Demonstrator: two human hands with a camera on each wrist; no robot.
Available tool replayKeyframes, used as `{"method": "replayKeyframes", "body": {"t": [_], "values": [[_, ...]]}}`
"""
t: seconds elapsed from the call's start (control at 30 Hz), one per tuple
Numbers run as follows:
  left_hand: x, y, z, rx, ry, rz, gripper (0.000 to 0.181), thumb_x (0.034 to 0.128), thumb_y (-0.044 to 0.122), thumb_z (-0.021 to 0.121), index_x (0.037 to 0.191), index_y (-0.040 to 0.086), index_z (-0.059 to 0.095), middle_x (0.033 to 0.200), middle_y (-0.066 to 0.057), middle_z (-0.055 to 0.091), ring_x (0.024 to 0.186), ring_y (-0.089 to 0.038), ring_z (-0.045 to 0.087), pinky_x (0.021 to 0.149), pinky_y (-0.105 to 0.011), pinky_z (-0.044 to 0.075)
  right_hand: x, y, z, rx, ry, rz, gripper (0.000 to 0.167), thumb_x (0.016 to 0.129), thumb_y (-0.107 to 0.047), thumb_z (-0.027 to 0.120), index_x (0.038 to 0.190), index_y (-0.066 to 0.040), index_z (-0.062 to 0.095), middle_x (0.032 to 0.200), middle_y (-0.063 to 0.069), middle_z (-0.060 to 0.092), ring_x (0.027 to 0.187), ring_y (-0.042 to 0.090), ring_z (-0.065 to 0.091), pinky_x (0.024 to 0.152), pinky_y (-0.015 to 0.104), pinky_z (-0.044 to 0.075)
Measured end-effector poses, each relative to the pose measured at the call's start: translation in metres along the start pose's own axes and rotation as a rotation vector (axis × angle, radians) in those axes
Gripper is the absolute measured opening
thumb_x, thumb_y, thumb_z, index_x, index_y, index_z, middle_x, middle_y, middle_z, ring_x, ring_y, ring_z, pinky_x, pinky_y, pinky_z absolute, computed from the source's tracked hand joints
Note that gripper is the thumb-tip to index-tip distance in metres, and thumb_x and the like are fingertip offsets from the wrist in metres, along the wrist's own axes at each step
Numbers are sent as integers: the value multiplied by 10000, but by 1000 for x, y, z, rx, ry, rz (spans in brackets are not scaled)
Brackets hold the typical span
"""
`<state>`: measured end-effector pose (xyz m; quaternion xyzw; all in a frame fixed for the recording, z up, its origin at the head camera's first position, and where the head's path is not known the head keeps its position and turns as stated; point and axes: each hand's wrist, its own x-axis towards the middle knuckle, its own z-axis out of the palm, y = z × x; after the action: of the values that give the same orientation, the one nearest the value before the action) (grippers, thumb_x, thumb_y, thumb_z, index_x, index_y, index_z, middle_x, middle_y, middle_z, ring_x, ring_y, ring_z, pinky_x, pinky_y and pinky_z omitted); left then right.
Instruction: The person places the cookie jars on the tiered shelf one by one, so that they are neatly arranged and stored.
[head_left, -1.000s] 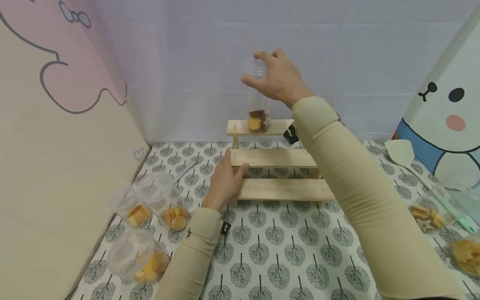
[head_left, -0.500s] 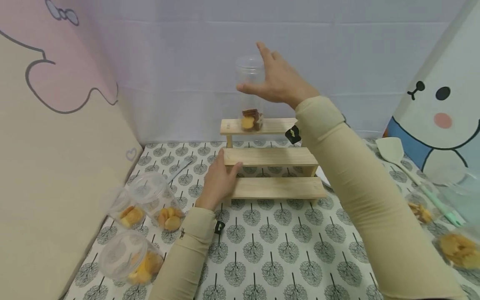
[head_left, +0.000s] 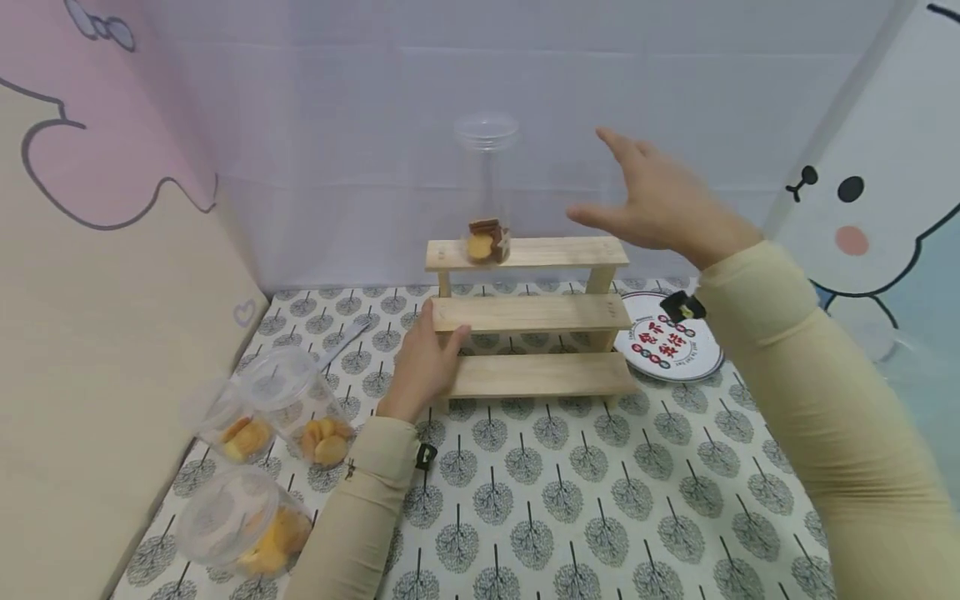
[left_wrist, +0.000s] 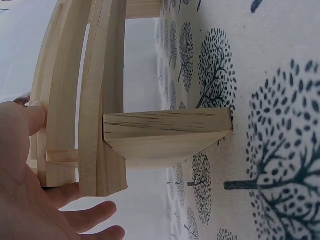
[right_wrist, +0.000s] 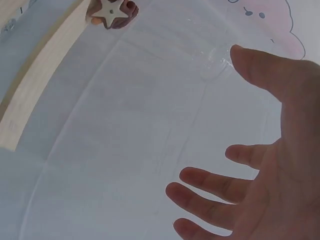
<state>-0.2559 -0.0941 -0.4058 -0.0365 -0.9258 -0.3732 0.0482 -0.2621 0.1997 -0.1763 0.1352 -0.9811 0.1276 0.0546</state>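
The tall jar (head_left: 486, 196) stands near the left end of the wooden stand's (head_left: 540, 375) top step (head_left: 558, 250) and might topple if the left hand (head_left: 420, 362), gripping the middle step's (head_left: 532, 313) left end, jolts it. The right hand (head_left: 663, 200), fingers (right_wrist: 206, 203) spread and empty, is well right of the jar now; earlier it was beside it.

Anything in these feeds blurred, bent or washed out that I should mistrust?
Head: the clear jar nearly vanishes against the pale backdrop; the right sleeve looks slightly smeared. Left wrist: the wooden shelf appears bowed, probably lens distortion. Right wrist: dim and greyish, with only faint glints marking the clear jar's top.
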Motion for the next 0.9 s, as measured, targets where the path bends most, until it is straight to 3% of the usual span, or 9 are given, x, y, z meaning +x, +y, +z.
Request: {"method": "replayKeyframes", "body": {"t": [0.2, 0.43, 0.67, 0.9], "values": [[1, -4, -5, -20, 2, -4, 951, 948, 686, 433, 1613, 136, 35, 1628, -199, 219, 1470, -400, 266, 1209, -550, 222, -52, 34, -8, -133, 94, 25, 998, 910, -669, 545, 1619, -186, 35, 1577, 330, 224, 1361, 578, 300, 1049, 756, 281], [2, -8, -7, -26, -1, -4, 956, 948, 685, 434, 1612, 125, 33, 1621, -224, 215, 1462, -426, 268, 1203, -563, 224, -108, 83, -3, -258, 150, 150, 997, 910, -661, 558, 1609, -110, 110, 1511, 380, 284, 1271, 609, 342, 944, 799, 325], [3, -7, -2, -28, -8, -15, 973, 926, 721, 417, 1615, 153, 30, 1622, -212, 227, 1459, -413, 285, 1198, -560, 242, -163, 134, 8, -194, 264, 327, 1009, 912, -677, 540, 1599, -73, 113, 1526, 383, 216, 1360, 585, 236, 1063, 765, 228], [3, -6, -3, -15, -7, -7, 959, 938, 705, 415, 1613, 142, 32, 1619, -217, 230, 1453, -417, 295, 1194, -562, 252, -196, 163, 33, -83, 357, 388, 1076, 880, -760, 482, 1599, -65, 87, 1575, 350, 131, 1466, 511, 100, 1185, 682, 85]]}}
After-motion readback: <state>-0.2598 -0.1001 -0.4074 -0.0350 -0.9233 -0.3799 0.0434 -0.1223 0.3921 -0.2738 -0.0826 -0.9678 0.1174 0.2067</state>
